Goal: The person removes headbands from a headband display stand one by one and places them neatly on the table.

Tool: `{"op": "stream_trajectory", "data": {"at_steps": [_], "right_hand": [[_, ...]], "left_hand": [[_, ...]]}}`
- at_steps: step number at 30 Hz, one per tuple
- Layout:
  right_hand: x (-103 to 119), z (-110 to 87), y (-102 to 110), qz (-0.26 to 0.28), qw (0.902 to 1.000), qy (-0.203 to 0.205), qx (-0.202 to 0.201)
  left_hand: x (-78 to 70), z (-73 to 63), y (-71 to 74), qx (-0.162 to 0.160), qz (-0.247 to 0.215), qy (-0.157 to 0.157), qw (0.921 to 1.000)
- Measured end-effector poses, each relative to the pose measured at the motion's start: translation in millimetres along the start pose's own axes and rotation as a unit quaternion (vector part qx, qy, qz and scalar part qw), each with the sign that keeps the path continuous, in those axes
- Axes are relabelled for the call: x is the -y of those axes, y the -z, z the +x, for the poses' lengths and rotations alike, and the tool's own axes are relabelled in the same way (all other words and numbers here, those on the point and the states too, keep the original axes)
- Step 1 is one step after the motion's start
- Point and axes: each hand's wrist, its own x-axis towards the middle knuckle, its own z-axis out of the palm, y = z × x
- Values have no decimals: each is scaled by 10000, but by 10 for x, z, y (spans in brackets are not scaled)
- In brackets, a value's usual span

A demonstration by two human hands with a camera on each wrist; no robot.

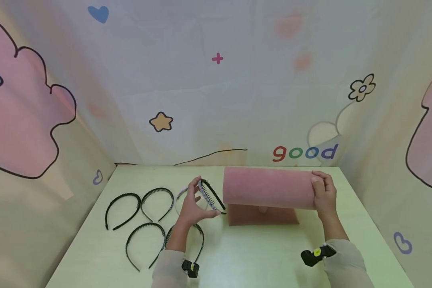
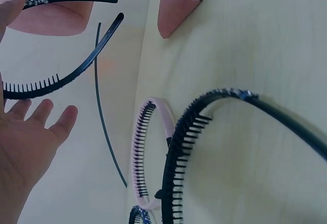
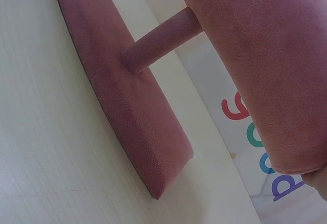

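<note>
My left hand [image 1: 192, 210] holds a black toothed headband [image 1: 211, 201] with a glittery outer band, thumb at its lower end and fingers at its upper side. In the left wrist view, the headband's open ends [image 2: 97, 52] point toward the pink roll. That velvety roll [image 1: 268, 188] is the top of a headband stand, and the headband is close to its left end. My right hand [image 1: 325, 194] grips the roll's right end, thumb in front. Below the roll, a short post [image 3: 163, 40] joins it to a flat pink base [image 3: 130, 96] on the table.
Several headbands lie on the left of the table [image 1: 259, 256], among them a black one [image 1: 124, 195] at the far left and a pale pink one [image 2: 136, 152] partly behind my left hand. A printed cloth backdrop [image 1: 216, 92] stands behind and at both sides.
</note>
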Motion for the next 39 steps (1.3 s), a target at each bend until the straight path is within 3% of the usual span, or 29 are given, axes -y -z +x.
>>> {"op": "stream_trajectory", "data": {"at_steps": [2, 6, 12, 16, 22, 39], "right_hand": [[-5, -3, 1, -32, 10000, 32, -6], [-9, -3, -1, 7, 9999, 125, -25], [89, -49, -13, 111, 9999, 71, 2], [2, -1, -3, 77, 10000, 11, 20], [-26, 21, 1, 30, 10000, 73, 24], [-33, 26, -10, 25, 10000, 19, 16]], "left_hand": [[-9, -46, 22, -38, 80, -60, 9999], [-187, -148, 74, -80, 47, 2, 10000], [-236, -265, 111, -257, 47, 57, 9996], [-353, -338, 134, -353, 127, -30, 9993], [-369, -415, 150, -601, 164, -158, 9979], [-359, -698, 281, -1230, -174, -68, 9922]]}}
